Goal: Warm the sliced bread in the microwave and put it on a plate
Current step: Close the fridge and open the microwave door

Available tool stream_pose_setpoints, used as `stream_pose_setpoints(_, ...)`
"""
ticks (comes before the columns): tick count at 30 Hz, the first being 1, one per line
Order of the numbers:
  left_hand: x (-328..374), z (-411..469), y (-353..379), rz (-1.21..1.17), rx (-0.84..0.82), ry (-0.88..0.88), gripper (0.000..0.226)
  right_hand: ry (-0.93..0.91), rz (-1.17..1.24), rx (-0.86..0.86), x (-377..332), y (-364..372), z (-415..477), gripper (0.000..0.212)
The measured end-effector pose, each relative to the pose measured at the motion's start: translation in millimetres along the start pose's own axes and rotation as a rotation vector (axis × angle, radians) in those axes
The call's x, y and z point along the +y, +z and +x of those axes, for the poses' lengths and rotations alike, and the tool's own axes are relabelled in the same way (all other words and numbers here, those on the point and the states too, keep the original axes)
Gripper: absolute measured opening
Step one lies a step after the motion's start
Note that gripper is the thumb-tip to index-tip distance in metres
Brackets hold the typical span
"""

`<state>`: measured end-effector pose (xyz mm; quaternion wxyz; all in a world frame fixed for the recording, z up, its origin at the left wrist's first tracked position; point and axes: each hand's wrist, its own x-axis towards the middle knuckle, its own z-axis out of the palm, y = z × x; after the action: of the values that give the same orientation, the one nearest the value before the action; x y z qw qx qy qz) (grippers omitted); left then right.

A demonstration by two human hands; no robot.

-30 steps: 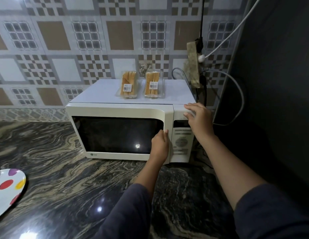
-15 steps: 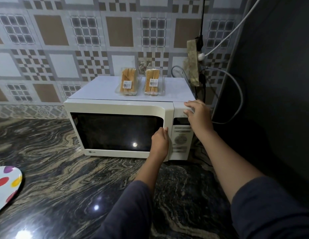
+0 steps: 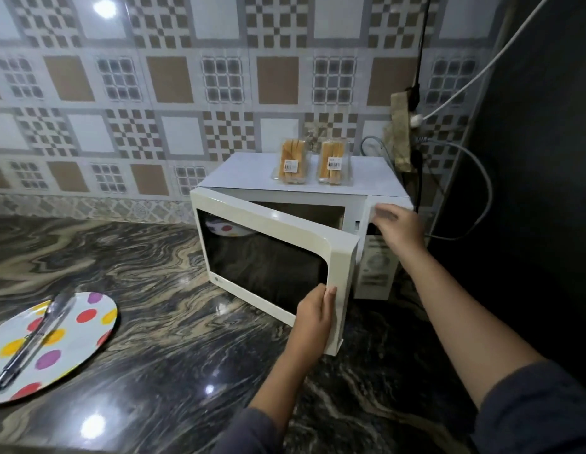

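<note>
The microwave door (image 3: 272,257) stands partly swung out, leaving a narrow gap into the cavity at 1 o'clock of the left hand (image 3: 313,317) gripping its free edge; the right hand (image 3: 396,224) blocks the control-panel side. Countertop (image 3: 174,322) lies free at 9 o'clock, up to the dotted plate (image 3: 85,326) carrying tongs (image 3: 33,342)
</note>
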<state>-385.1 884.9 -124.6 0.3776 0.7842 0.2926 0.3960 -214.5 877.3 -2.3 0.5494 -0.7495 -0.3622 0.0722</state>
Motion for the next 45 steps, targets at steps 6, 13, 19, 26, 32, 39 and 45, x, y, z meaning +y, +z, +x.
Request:
stream_pose_setpoints(6, 3.2, -59.1, -37.9, -0.015, 0.030, -0.026, 0.030, -0.092, 0.310, -0.383, -40.7, 9.5, -92.0, 0.019)
stream_pose_setpoints(13, -6.8, -124.3, -107.6, -0.014, 0.110, -0.072, 0.021, -0.438, 0.128, -0.519, -66.9, 56.2, -183.1, 0.019)
stream_pose_setpoints(19, -30.3, -159.8, -167.2, 0.002, 0.205, -0.212, 0.028, -0.673, 0.020, -0.451, -99.3, 106.8, -245.5, 0.035)
stream_pose_setpoints(26, -44.0, -171.8, -223.5, -0.151, 0.420, -0.384, 0.029, -0.679, -0.056, -0.394, -139.1, 180.5, -293.0, 0.043)
stream_pose_setpoints(32, -61.7, -163.9, -255.4, -0.205, 0.525, -0.502, 0.055, -0.666, -0.123, -0.432, -161.2, 216.5, -302.7, 0.047)
stream_pose_setpoints(39, -61.4, -164.3, -269.7, -0.245, 0.528, -0.528, 0.052, -0.657, -0.113, -0.445, -165.0, 225.8, -305.6, 0.048)
stream_pose_setpoints(45, -65.6, -189.5, -264.8, -0.029, 0.544, -0.591, 0.035, -0.615, 0.043, -0.377, -148.8, 203.0, -321.8, 0.045)
